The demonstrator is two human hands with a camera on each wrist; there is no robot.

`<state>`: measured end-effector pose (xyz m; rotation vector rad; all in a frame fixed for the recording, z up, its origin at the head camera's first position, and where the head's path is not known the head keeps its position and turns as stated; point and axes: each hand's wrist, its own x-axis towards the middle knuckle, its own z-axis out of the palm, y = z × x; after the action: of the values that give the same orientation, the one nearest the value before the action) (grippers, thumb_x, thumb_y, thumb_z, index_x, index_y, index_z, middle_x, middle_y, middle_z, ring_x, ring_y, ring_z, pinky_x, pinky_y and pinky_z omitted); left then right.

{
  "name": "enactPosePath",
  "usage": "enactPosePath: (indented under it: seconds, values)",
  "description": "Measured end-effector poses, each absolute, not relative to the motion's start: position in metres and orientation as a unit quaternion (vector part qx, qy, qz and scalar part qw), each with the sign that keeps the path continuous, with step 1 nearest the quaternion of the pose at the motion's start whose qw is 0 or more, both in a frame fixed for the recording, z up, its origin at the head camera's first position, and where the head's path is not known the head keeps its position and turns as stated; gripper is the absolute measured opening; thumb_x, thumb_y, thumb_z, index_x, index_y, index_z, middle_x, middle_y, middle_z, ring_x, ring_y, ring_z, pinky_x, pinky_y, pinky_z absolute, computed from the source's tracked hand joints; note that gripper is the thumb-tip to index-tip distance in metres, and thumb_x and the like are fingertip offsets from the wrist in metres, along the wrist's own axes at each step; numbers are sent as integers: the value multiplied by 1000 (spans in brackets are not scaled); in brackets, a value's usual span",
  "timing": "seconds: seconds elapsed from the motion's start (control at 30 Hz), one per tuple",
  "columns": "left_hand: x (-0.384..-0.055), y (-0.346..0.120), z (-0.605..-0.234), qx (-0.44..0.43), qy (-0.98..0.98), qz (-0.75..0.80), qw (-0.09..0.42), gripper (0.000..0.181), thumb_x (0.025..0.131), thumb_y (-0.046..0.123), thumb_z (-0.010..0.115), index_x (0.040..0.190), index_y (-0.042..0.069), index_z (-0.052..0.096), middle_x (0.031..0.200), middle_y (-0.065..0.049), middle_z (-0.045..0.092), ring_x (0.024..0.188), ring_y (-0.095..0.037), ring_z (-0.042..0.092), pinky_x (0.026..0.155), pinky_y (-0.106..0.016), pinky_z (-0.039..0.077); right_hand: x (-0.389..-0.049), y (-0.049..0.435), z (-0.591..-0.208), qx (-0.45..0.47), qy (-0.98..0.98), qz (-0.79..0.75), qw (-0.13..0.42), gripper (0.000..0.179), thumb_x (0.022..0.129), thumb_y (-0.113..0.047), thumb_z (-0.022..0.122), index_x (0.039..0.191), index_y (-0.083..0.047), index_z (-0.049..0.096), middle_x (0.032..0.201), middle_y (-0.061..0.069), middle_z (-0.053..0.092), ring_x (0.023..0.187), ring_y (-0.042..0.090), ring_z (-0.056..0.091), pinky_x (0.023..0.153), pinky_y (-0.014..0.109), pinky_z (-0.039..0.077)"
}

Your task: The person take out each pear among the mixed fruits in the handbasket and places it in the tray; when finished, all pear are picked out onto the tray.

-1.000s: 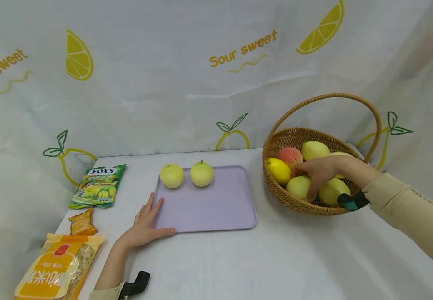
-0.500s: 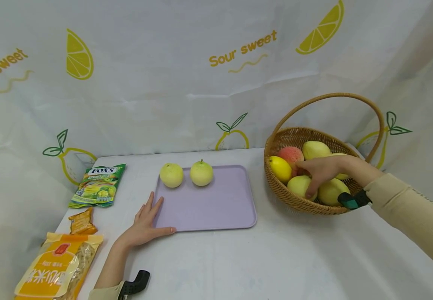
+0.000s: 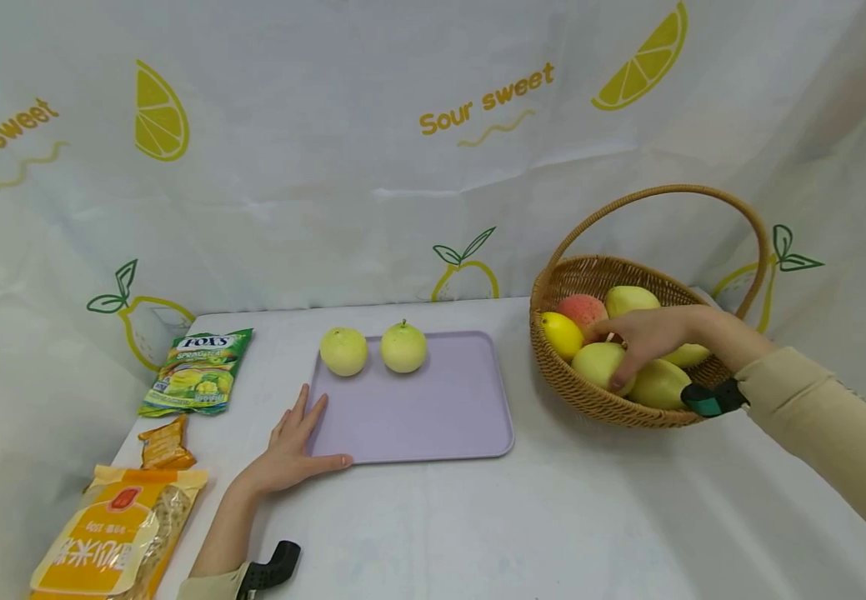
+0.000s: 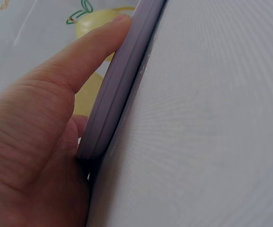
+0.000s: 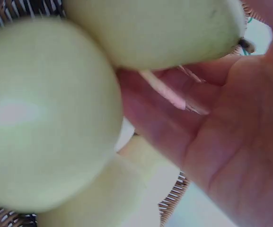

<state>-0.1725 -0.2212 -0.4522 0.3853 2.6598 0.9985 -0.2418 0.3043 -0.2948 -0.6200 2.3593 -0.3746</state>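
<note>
In the head view my left hand (image 3: 286, 454) rests spread at the lilac tray's (image 3: 433, 408) near left corner. Its thumb lies along the front edge and the other fingers at the left edge. Two round pale yellow-green pears (image 3: 403, 347) sit at the tray's back left. Over on the right, my right hand (image 3: 653, 333) reaches into the wicker basket (image 3: 590, 400) and grips another pale pear (image 3: 599, 365), thumb on the near side. A light stem shows beneath the hand. Up close, the right wrist view shows pale pears (image 5: 51, 113) beside the palm, with the fingers partly hidden.
The basket also holds a lemon (image 3: 562, 335), a peach (image 3: 583, 311) and more pears (image 3: 631, 300) under a tall arched handle (image 3: 653, 192). Along the left table edge lie a green candy bag (image 3: 196, 372), a small orange packet (image 3: 166, 444) and a yellow food bag (image 3: 117, 533).
The basket has shifted slightly right. The gripped pear has risen a little and its stem has come into sight below my right hand. My left hand has stayed at the tray.
</note>
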Motion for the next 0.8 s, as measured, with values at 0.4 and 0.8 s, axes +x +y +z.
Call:
enactPosePath:
  seconds: [0.4,0.8]
  values:
    - [-172,-221,-452,129,920,341,140,109,80,51,75,155,2,14,160,-19,-15,141,-52,-12,108,-68,-5,-233,303,-284,-235,911,-168,295,69,78,-39,79,134,-14,48,121,2,53,107,22,48,89,41,42]
    - [-172,-221,-454,137,921,342,129,108,80,50,76,155,0,15,160,-20,-14,141,-52,-11,109,-68,-5,-218,303,-278,-243,917,-223,227,71,80,-36,79,137,-9,47,125,4,51,106,23,49,89,41,43]
